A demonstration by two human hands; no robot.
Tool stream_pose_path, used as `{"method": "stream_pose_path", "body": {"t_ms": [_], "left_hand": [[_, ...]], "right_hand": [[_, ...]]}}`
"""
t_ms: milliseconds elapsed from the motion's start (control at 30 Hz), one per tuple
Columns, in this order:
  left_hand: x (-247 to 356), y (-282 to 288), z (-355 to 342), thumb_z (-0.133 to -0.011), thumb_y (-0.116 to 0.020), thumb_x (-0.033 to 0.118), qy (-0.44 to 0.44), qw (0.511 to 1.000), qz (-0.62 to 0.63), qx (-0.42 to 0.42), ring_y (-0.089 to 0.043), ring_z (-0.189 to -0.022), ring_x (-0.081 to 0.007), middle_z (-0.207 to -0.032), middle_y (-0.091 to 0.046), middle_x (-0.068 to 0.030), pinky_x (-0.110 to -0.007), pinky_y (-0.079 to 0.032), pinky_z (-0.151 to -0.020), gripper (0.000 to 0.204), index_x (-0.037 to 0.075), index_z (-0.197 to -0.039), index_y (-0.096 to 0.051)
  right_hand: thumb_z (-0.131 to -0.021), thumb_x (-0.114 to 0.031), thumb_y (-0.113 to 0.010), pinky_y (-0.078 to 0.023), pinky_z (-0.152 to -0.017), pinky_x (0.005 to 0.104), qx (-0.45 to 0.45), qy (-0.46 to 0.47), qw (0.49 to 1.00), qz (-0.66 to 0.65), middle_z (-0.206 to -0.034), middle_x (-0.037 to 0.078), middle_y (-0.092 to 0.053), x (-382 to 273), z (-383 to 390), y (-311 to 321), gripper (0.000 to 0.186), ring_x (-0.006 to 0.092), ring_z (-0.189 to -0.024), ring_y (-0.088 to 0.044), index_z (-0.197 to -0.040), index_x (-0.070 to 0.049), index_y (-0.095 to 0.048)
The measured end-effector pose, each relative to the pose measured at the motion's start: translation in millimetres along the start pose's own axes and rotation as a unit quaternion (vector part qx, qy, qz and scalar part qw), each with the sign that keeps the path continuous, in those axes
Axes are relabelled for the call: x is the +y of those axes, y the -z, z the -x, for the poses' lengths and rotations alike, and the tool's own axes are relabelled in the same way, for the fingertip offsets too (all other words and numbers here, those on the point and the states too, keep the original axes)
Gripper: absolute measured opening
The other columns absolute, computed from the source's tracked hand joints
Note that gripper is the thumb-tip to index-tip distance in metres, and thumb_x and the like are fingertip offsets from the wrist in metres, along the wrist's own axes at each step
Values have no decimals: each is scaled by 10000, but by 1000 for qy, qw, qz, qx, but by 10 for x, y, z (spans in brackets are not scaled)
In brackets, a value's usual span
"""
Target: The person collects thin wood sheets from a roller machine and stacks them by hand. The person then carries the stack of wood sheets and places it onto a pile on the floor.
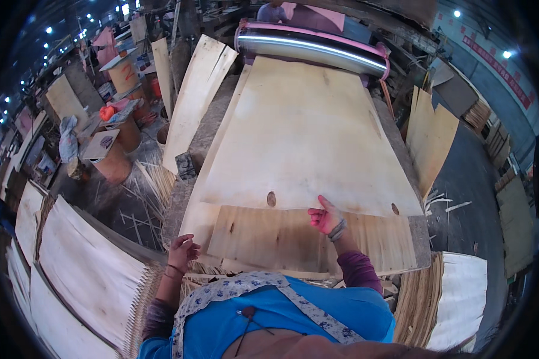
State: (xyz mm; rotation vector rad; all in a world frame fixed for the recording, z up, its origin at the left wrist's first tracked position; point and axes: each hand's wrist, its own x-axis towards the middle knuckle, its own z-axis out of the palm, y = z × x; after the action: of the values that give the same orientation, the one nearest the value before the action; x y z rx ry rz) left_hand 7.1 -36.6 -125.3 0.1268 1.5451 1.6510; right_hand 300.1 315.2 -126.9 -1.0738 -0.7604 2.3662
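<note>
A broad, pale wood veneer sheet (299, 137) lies in front of me, its far end against a shiny metal roller (311, 51). Under its near edge shows a browner veneer sheet (269, 239). Over that near edge is my right hand (325, 218), with one finger stretched forward and the others loosely bent; no clear grip on the sheet is visible. My left hand (184, 251) hangs beside the lower left corner of the layered sheets. Its fingers are half curled and apart, with nothing visible in them.
Tall veneer stacks stand at my left (90, 239) and right (422, 299). A long veneer strip (200, 96) leans left of the table, and more veneer pieces (431, 137) stand at its right. Brown drums (111, 161) and wood scraps are on the left floor. Beyond the roller is another person (272, 12).
</note>
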Motion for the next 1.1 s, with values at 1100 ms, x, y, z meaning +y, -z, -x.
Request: {"method": "stream_pose_path", "body": {"t_ms": [1100], "left_hand": [[10,-372,-220,-821,-487,120,12,999,-43,5,-571,-545,-146,-711,-598,-102,-232,-456,-472,204,41,-1007,-515]], "right_hand": [[-774,-380,-567,-413,-389,306,14,-36,993,-115,-705,154,-564,-624,-1519,91,426,207,-470,-504,-1076,-115,-427]]}}
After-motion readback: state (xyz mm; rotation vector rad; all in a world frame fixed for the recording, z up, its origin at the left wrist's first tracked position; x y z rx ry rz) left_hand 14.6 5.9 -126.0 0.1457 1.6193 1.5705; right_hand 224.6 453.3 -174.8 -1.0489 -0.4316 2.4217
